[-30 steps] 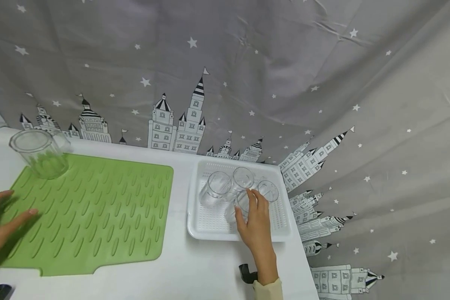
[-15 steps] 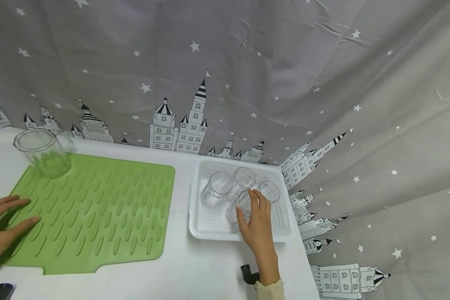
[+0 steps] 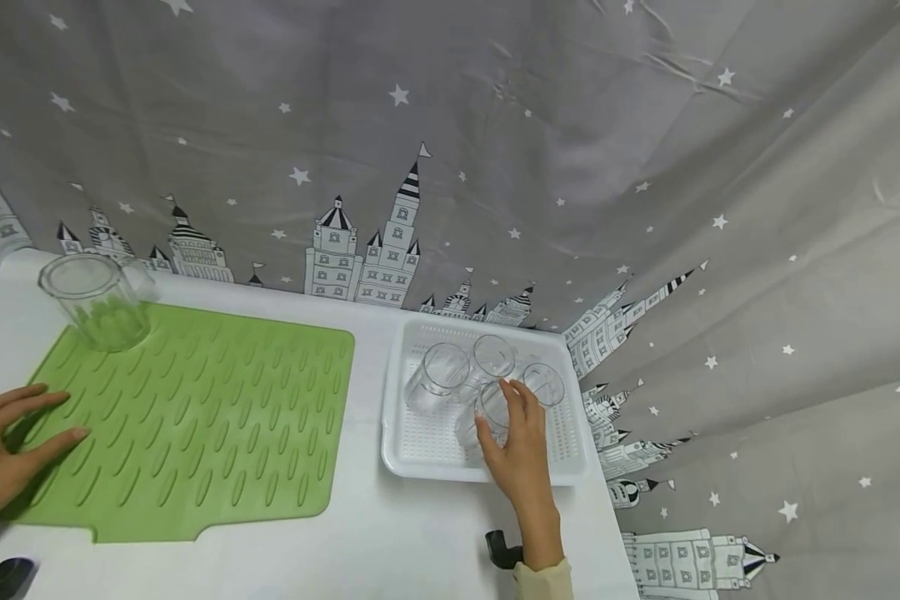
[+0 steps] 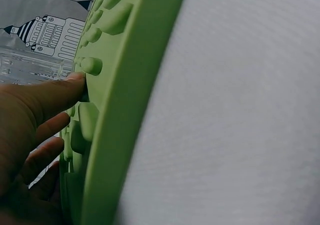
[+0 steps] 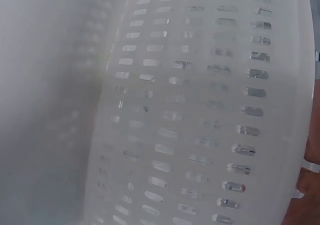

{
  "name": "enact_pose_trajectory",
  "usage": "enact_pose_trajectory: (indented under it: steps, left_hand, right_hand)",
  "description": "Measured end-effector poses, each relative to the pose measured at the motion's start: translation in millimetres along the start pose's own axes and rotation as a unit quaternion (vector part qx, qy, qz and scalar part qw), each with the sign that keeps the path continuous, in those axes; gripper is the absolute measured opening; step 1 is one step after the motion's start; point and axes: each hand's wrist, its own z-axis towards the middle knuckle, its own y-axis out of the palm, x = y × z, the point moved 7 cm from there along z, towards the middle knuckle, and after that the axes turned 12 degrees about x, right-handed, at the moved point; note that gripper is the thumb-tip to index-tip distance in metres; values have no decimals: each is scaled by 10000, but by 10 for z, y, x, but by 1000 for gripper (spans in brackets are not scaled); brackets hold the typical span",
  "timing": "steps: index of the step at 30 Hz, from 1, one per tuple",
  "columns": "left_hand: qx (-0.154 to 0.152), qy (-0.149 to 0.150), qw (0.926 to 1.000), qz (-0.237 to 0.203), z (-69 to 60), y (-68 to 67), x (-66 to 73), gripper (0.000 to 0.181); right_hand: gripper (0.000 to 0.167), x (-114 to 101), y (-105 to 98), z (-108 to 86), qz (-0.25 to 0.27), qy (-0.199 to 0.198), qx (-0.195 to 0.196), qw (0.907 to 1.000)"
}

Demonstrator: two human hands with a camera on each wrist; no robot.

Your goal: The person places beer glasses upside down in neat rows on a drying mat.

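Glass, smooth and clear, makes the round straight-walled tumbler (image 3: pixel 492 402) at the near side of the white perforated plastic basket (image 3: pixel 435 468), close to the table's right edge. The right hand (image 3: pixel 521 454) pinches this tumbler near its rim, thumb on one side and fingers on the other. Three similar ones stand behind and beside it: a left glass (image 3: pixel 438 379), a far glass (image 3: pixel 493 357) and a right glass (image 3: pixel 543 385).

The left hand (image 3: pixel 7 450), with thumb and fingers spread apart, lies at the left edge of the green mat (image 3: pixel 210 400), which has raised oval ridges. A large clear faceted vessel (image 3: pixel 101 304) stands upright at the mat's far left corner.

The table (image 3: pixel 375 542) is white and smooth; behind it hangs a wrinkled grey curtain (image 3: pixel 495 100) printed with white stars and castles.

A beige sleeve (image 3: pixel 543 579) and a black object (image 3: pixel 7 577) are cut off below. Basket holes fill the right wrist view, so the pinching fingertips are hidden there. The tumbler's base is hard to make out.
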Motion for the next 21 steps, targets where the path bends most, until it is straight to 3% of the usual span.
enact_pose_trajectory:
  steps: [14, 21]
  left_hand:
    - [-393, -92, 9985, 371, -16, 45, 110, 60]
    - [-272, -105, 9989, 357, -35, 46, 69, 57]
  right_hand:
    - [74, -106, -145, 57, 36, -348, 316, 9989]
    - [74, -247, -309, 140, 65, -748, 635, 9952]
